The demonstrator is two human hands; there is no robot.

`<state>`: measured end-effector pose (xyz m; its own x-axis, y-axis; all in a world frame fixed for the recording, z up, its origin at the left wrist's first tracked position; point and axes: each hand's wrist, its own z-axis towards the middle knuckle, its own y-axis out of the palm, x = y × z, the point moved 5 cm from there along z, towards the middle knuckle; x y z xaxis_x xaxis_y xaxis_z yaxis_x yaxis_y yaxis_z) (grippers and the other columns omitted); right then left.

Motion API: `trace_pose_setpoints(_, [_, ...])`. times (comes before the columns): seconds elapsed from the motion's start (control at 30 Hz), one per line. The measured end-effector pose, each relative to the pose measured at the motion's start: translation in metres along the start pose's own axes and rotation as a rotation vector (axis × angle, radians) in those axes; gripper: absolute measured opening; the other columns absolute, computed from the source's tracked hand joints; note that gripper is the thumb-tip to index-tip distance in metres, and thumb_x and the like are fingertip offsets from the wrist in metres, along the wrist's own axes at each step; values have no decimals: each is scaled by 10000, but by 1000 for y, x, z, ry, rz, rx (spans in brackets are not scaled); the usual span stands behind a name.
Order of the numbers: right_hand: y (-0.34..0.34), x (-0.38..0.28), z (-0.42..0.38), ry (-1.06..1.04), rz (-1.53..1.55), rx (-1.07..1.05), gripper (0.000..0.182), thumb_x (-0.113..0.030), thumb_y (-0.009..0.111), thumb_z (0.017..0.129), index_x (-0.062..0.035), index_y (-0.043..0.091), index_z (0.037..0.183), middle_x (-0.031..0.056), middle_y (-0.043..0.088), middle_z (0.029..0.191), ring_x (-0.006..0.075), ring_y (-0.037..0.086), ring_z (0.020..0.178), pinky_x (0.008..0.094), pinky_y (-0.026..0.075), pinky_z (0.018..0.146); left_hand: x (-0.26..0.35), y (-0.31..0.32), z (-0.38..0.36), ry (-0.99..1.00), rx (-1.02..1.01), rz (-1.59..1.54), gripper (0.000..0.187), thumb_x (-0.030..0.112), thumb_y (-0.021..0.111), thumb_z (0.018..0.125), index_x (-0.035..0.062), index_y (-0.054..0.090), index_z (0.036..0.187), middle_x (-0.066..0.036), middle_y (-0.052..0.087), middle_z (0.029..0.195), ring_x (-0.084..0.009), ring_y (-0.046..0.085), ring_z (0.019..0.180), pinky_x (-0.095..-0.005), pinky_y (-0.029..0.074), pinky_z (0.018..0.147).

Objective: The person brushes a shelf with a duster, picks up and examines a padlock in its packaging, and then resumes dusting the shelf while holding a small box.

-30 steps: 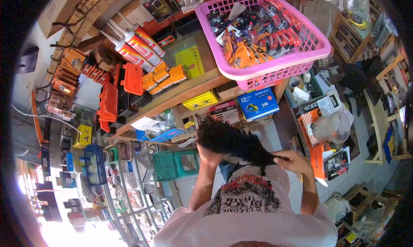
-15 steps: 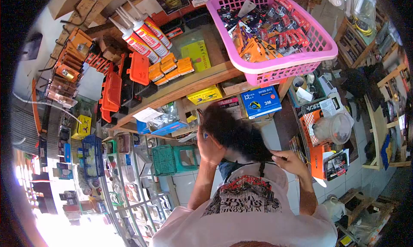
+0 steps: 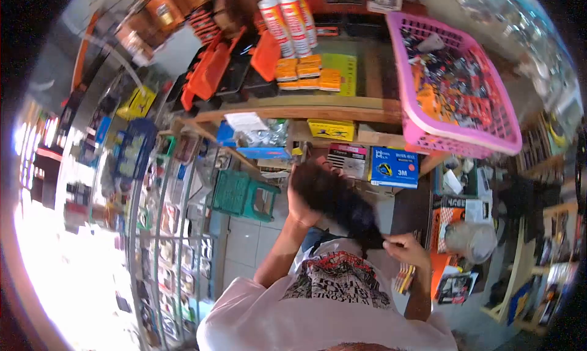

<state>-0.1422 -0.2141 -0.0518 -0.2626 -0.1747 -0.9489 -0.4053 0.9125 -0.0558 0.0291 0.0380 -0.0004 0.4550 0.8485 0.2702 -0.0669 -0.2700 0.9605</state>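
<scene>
A dark, fluffy duster [image 3: 336, 198], blurred by motion, lies slantwise across the front of my body. Its narrow lower end is gripped by my right hand [image 3: 406, 251], with the thumb and fingers closed there. At the bushy upper end, my left hand [image 3: 304, 204] is wrapped round the dark fibres, which cover part of the fingers. Beyond the duster, a shelf under the counter holds a blue 3M box [image 3: 394, 166] and a pink-and-black box [image 3: 347, 160].
On the wooden-edged counter [image 3: 293, 109] stand a pink basket [image 3: 452, 140] of small packets, white-and-red sealant tubes [image 3: 293, 24], orange boxes [image 3: 309, 67] and orange-lidded cases [image 3: 208, 70]. A green stool [image 3: 235, 195] is at lower left. A clear tub [image 3: 474, 241] stands at right.
The camera view has turned, so the counter and basket appear shifted right and more level. Both hands keep hold of the duster, which has tilted and moved slightly lower.
</scene>
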Motion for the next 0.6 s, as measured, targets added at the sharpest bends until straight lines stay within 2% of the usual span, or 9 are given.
trace_pose_setpoints(0.07, [-2,-23,9,16,0,13,347,-148,594,993,-10,617,1311,-24,600,729,44,501,637,256,446,568,0,-3,-9,-95,-124,-102,730,655,405,953,89,459,1410,-132,522,1413,-391,505,1267,-613,301,1123])
trace_pose_setpoints(0.1, [-5,-18,12,10,27,52,339,-139,585,994,-2,623,1301,-21,593,711,47,498,623,256,441,560,-4,-15,-11,-116,-170,-239,709,636,385,973,99,444,1432,-125,532,1404,-365,506,1271,-563,312,1141])
trace_pose_setpoints(0.13, [-6,-17,19,-1,58,87,331,-130,577,994,6,628,1291,-18,585,693,50,495,609,256,437,552,13,7,-14,111,58,-272,669,599,372,998,109,451,1447,-111,517,1432,-326,520,1268,-517,365,1120])
trace_pose_setpoints(0.17, [-3,-24,25,-15,116,106,245,-120,565,993,33,692,1135,-9,554,640,53,481,557,255,398,510,17,16,-17,102,122,-133,639,562,377,1010,104,455,1449,-104,522,1433,-310,541,1246,-499,393,1100])
trace_pose_setpoints(0.3, [4,-26,42,-9,145,-28,213,-138,573,985,23,656,871,-9,525,610,48,450,520,248,336,481,25,-35,-32,137,469,197,551,456,415,1031,74,496,1421,-103,557,1408,-285,577,1202,-462,443,1057])
trace_pose_setpoints(0.4, [16,-36,57,-28,112,-71,270,-146,586,974,1,596,747,-3,519,606,48,441,518,247,315,477,41,-68,-35,308,418,13,505,400,470,1021,53,527,1384,-114,618,1317,-274,602,1167,-428,472,1027])
trace_pose_setpoints(0.43, [19,-39,63,-26,102,-73,263,-145,588,969,-6,594,746,-6,515,602,47,441,522,246,314,474,51,-63,-45,337,416,57,470,377,480,1020,57,541,1359,-98,615,1319,-262,604,1163,-417,477,1024])
trace_pose_setpoints(0.53, [23,-60,88,-310,-105,-48,189,-119,541,988,3,685,976,-23,482,571,50,415,439,233,295,423,80,-43,-70,437,434,112,409,338,501,1015,63,563,1311,-75,614,1311,-244,606,1157,-407,487,1016])
trace_pose_setpoints(0.6, [24,-52,100,-266,-38,-47,155,-106,558,977,-28,692,965,-35,474,565,44,424,455,226,300,429,95,-33,-83,520,480,45,425,352,506,1011,61,554,1318,-89,622,1286,-253,605,1161,-427,487,1016])
